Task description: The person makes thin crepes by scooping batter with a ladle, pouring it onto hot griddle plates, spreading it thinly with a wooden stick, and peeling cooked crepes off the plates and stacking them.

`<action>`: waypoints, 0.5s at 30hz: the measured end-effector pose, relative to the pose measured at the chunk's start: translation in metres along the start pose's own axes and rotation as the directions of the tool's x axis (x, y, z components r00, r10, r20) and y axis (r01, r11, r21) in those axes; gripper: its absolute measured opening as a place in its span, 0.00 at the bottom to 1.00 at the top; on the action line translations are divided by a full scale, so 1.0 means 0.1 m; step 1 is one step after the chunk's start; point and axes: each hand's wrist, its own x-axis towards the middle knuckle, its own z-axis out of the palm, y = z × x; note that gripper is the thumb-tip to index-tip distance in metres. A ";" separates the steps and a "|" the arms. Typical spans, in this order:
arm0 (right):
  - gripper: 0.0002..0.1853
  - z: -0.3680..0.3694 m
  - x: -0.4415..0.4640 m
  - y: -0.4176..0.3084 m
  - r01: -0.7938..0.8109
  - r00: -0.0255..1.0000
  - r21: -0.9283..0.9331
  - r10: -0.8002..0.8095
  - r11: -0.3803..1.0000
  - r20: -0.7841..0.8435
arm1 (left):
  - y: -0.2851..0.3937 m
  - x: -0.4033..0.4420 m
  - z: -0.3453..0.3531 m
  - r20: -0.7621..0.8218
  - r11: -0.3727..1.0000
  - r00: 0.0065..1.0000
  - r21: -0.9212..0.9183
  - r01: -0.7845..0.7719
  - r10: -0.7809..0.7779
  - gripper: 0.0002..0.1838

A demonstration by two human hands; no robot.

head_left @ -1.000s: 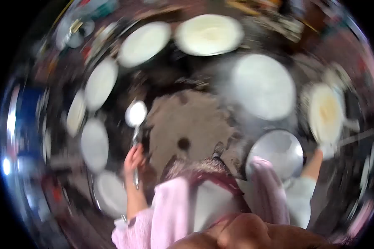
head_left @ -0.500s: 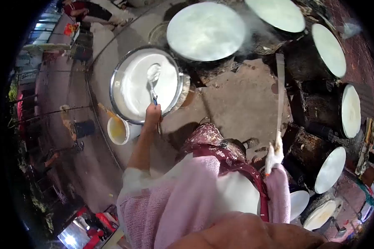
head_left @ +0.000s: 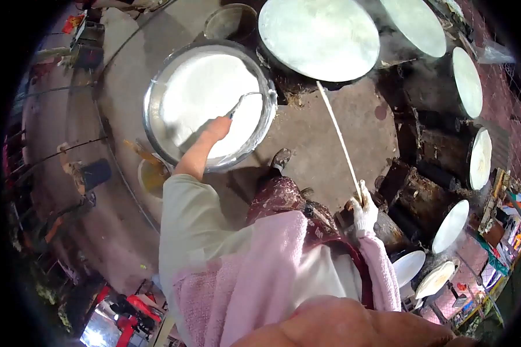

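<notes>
My left hand [head_left: 219,128] is bare and reaches over the big metal bowl [head_left: 155,115]. Its grip is narrow, shut round the handle of the ladle [head_left: 235,108]. The ladle is in the big bowl, on the side next to my right. I cannot tell how deep its scoop end sits in the white mix [head_left: 202,87]. The mix is wet and covers most of what I can see inside the bowl.

My right hand [head_left: 364,215] has a white glove on. Its grip is shut too, and it holds a long thin stick [head_left: 340,133]. The stick slants away from me over the ground [head_left: 307,139]. Its far tip is at the near edge of the biggest white round [head_left: 318,40]. I cannot tell if they touch.

More pale rounds [head_left: 468,82] go in a curve down my right side. Some sit up on dark, dirty drums [head_left: 431,144]. There is a bit of steam near the ones at the top.

A small bucket [head_left: 140,173] with yellow stuff [head_left: 151,178] in it is just beside the big bowl, on my left. A round pot [head_left: 230,22] is behind the big bowl, near the biggest round.
</notes>
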 end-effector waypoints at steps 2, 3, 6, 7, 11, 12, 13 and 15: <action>0.33 0.16 -0.05 0.03 0.045 0.999 0.176 -0.047 0.983 0.011 | -0.08 -0.10 0.20 0.121 0.942 0.991 -0.321 0.095 -0.058 0.20; 0.33 0.21 -0.10 -0.10 0.154 0.988 0.080 -0.156 0.985 0.021 | -0.04 -0.25 0.30 0.247 0.785 0.961 -0.567 0.249 -0.127 0.20; 0.31 0.43 -0.16 0.11 -0.081 0.960 0.264 0.003 0.961 0.280 | 0.22 -0.72 0.62 0.456 0.118 0.877 -0.873 0.474 -0.153 0.20; 0.33 0.56 -0.14 0.33 0.099 0.944 0.090 -0.123 0.991 0.308 | 0.28 -0.85 0.71 0.470 0.044 0.875 -0.878 0.477 -0.116 0.21; 0.25 0.89 -0.44 0.34 -0.067 0.855 -0.049 0.083 0.997 0.512 | 0.70 -1.29 1.09 0.407 -0.448 0.913 -0.814 0.369 0.014 0.23; 0.25 1.04 -0.49 0.51 -0.040 0.845 -0.115 0.095 0.993 0.527 | 0.82 -1.35 1.17 0.371 -0.595 0.927 -0.735 0.325 0.048 0.23; 0.26 1.14 -0.57 0.57 -0.002 0.836 -0.074 0.043 0.997 0.548 | 0.91 -1.40 1.26 0.280 -0.697 0.953 -0.661 0.278 0.115 0.22; 0.25 1.24 -0.68 0.74 -0.057 0.763 0.074 -0.005 0.996 0.646 | 1.08 -1.46 1.33 0.133 -0.811 0.977 -0.545 0.212 0.166 0.19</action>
